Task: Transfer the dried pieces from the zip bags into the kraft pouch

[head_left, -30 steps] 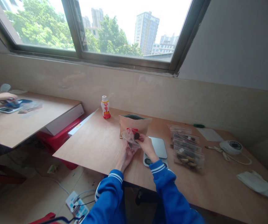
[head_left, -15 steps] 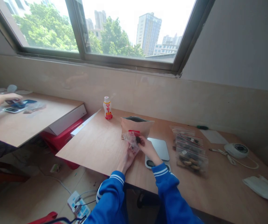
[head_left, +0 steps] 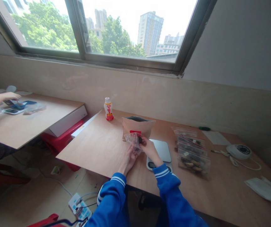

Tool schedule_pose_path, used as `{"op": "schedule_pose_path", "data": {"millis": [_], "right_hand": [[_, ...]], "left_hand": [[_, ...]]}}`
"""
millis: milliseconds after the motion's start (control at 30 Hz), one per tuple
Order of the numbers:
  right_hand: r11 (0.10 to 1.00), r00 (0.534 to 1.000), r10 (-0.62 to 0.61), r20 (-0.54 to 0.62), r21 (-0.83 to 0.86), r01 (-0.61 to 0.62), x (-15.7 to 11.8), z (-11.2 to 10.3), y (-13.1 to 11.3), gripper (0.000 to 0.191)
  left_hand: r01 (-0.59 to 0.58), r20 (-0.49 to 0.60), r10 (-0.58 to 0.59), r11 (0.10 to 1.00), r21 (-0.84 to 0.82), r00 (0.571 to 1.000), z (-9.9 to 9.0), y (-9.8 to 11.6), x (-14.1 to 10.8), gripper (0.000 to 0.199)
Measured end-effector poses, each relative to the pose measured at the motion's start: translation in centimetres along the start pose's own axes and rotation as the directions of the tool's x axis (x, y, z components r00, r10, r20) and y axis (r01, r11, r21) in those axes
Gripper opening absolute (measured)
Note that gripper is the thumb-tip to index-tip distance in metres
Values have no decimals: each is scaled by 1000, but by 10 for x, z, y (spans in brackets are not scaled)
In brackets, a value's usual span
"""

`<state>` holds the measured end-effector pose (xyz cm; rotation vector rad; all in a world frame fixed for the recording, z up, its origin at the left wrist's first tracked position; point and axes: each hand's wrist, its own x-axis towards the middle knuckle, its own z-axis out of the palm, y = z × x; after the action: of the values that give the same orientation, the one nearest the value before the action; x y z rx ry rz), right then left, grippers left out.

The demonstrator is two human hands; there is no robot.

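My left hand (head_left: 128, 158) is closed on a small clear plastic bag (head_left: 132, 138), low over the table in front of an open brown paper pouch (head_left: 137, 125) with a red label. Fingers of my right hand (head_left: 148, 147) pinch a dark piece (head_left: 139, 139) at the bag's right side; whether it lies inside or outside the plastic cannot be made out. Partly under my right wrist is a white scale (head_left: 161, 151). Zip bags of brownish pieces (head_left: 193, 160) lie to its right.
A bottle (head_left: 108, 109) stands at the back left of the table (head_left: 85, 145). A white camera (head_left: 239, 152) with a cable, paper (head_left: 216, 138) and white cloth-like item (head_left: 265, 190) lie right. Another person's hand (head_left: 12, 96) is over the left table.
Both my hands keep their hold, with only slight finger movement. The clear bag's upper part has shifted a little. The other person's hand has moved slightly left.
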<state>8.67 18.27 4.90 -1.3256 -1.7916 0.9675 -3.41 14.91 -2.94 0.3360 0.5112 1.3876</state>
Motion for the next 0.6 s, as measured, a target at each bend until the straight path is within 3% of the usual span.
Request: {"op": "schedule_pose_path", "data": {"millis": [133,300,433,600], "right_hand": [[992,985,-61,163,119,41,-3,-4,2,33],[978,951,-32,308,207,-34,-1,-10,3,33],[980,946,-6,325,190,-59,4,-11,2,23],[991,958,4,286,129,-42,9,-8,3,25]], "left_hand": [[-7,-18,7,1000,1,1000,6,3,-4,44],[-4,-37,4,1000,17,999,10,5,-6,39],[-3,-53,5,1000,22,999,10,3,-5,39],[-4,-40,5,1000,26,999,9,3,-4,37]]}}
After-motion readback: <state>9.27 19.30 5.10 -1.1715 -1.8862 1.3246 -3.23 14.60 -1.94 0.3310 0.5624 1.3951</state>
